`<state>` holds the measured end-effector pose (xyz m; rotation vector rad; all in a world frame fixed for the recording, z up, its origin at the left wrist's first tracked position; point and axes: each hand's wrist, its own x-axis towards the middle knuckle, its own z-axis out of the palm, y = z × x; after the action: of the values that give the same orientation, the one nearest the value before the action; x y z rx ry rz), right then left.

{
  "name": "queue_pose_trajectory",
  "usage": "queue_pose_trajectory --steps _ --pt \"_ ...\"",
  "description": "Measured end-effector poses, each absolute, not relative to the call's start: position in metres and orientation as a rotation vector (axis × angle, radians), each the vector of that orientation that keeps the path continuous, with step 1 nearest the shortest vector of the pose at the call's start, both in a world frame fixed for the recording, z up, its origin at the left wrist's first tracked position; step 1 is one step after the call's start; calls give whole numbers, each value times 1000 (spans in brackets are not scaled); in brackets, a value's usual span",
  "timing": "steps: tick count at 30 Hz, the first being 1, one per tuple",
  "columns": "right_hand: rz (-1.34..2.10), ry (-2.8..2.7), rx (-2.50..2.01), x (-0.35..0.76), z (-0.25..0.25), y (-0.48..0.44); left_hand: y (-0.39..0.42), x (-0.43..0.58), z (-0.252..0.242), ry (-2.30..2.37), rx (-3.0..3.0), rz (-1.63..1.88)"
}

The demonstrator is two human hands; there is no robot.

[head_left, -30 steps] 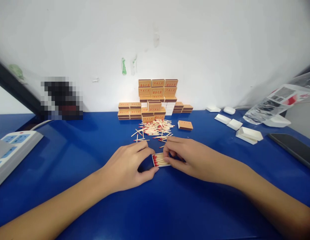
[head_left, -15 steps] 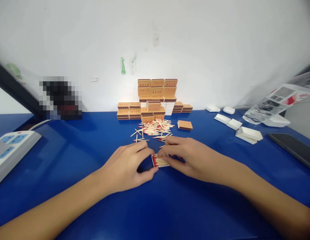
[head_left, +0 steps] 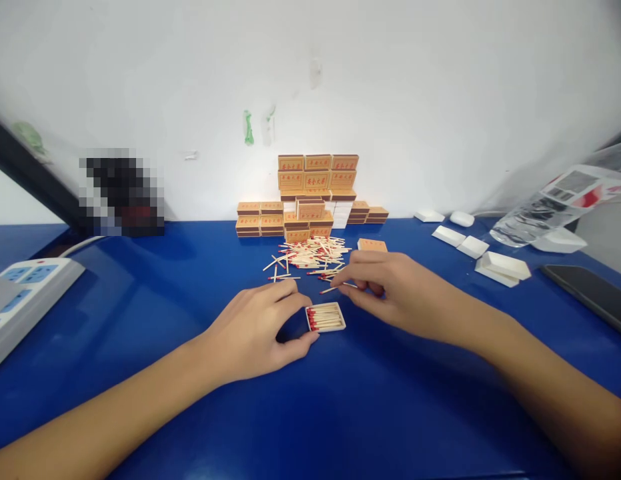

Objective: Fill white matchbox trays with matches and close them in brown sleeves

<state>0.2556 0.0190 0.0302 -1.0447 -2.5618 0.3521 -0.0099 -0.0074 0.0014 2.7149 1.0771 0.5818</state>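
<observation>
A white matchbox tray [head_left: 343, 326] lies on the blue table, filled with red-headed matches [head_left: 326, 316] lying lengthwise, heads to the left. Thumb and forefinger of my left hand [head_left: 263, 327] grip the tray's left end from both sides. Just beyond the tray's right side, my right hand [head_left: 385, 283] pinches a single matchstick [head_left: 329, 291], its red head pointing left. Past my hands sits a loose pile of matches [head_left: 313, 253], with several strays on its near side. An orange matchbox [head_left: 372, 245] is partly hidden behind my right hand.
Orange matchboxes [head_left: 317, 181] are stacked against the white wall. At right lie empty white trays [head_left: 501, 267], a clear plastic bottle [head_left: 525, 213] and a dark phone [head_left: 590, 293]. A white power strip [head_left: 40, 293] stands at left, near a blurred dark object [head_left: 123, 193].
My right hand has moved from over the tray up and right, and now pinches a matchstick beside it. More of the tray shows. My left hand stays at the tray's left end.
</observation>
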Motion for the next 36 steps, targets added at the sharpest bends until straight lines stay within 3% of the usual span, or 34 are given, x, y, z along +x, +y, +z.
queue_pose_trajectory --steps 8,22,33,36 --pt "439 -2599 -1234 256 12 34 -7 -10 2 1070 2720 583" --pt "670 -2661 -1084 241 34 -3 -7 -10 2 1096 2720 565" --pt "584 -2671 -996 242 39 -1 -8 -9 2 1088 2736 590" --pt "413 -2520 -1100 256 42 14 -8 -9 3 1092 2731 592"
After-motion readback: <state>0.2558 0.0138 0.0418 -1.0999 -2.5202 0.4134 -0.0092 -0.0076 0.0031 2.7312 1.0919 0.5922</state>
